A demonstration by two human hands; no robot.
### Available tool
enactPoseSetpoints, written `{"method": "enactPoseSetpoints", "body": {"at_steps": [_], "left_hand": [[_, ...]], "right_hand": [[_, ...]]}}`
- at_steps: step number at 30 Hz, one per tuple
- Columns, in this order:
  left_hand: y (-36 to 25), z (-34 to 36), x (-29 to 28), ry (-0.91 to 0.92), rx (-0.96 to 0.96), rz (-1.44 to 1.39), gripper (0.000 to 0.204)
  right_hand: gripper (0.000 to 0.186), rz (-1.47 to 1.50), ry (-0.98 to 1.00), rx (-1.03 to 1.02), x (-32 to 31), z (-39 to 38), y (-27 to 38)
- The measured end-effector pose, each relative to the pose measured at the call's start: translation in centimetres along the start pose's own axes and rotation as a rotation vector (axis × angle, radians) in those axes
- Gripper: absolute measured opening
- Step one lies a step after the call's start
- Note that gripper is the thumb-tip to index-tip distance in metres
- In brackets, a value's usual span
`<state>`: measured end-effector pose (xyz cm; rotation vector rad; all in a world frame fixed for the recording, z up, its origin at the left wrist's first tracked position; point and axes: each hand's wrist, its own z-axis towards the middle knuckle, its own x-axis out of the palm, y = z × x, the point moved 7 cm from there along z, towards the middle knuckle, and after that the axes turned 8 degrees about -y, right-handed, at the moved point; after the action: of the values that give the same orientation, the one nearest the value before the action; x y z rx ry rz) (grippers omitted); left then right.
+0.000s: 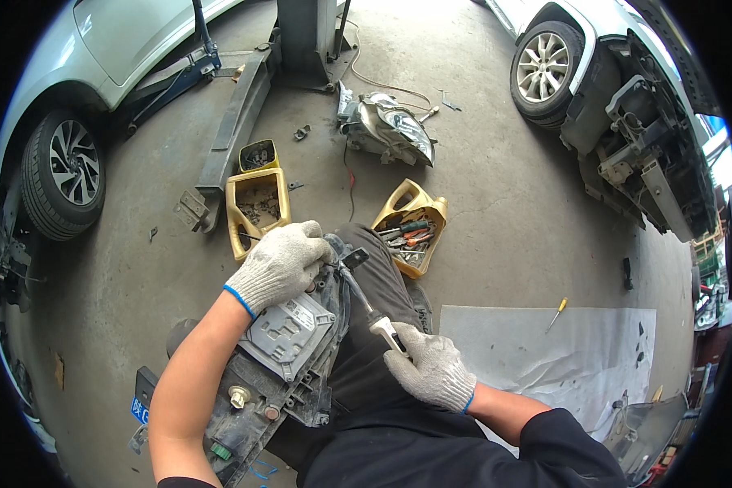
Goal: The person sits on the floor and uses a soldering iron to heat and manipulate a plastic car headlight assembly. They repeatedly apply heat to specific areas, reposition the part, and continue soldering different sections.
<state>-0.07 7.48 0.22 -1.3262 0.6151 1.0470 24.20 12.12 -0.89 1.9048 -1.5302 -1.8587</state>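
Grey concrete floor (pixel 488 236) is carrying scattered shop stuff. Far centre, a dark lift post (pixel 305 45) is standing; a pale cable (pixel 372 79) is snaking right of it. Nearer, a loose headlight (pixel 411 132) is lying, a small dark part (pixel 302 132) sitting left of it. Centre left, a cut-open yellow jug (pixel 282 198) is holding small hardware, a smaller yellow tub (pixel 272 164) sitting just beyond. Right of these, another cut jug (pixel 437 213) is holding hand tools. Near right, a white sheet (pixel 516 346) is spreading flat, a yellow-handled screwdriver (pixel 561 306) lying across its far edge. Far left, a brown scrap (pixel 59 370) is lying.
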Motion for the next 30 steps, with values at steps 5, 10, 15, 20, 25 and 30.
{"method": "enactPoseSetpoints", "body": {"at_steps": [5,10,15,20,25,30], "left_hand": [[-0.02,-0.02,-0.12,-0.014,0.008,-0.009,0.008],[-0.03,0.01,-0.11,-0.013,0.000,-0.017,0.007],[0.07,-0.06,-0.03,-0.019,0.003,-0.020,0.007],[0.09,-0.06,-0.05,-0.012,-0.018,-0.048,0.008],[0.09,-0.01,-0.06,-0.012,-0.018,-0.049,0.009],[0.23,-0.14,-0.05,-0.022,-0.017,-0.039,0.009]], "right_hand": [[0.048,-0.028,-0.018,-0.072,0.23,0.00,-0.13],[0.049,-0.039,-0.025,-0.068,0.45,-0.02,-0.40],[0.049,-0.043,-0.029,-0.069,0.45,-0.02,-0.32],[0.049,-0.036,-0.022,-0.062,0.37,-0.07,-0.20],[0.048,-0.036,0.009,-0.027,0.30,-0.13,-0.05],[0.048,-0.040,0.021,-0.038,0.28,-0.12,0.25]]}}
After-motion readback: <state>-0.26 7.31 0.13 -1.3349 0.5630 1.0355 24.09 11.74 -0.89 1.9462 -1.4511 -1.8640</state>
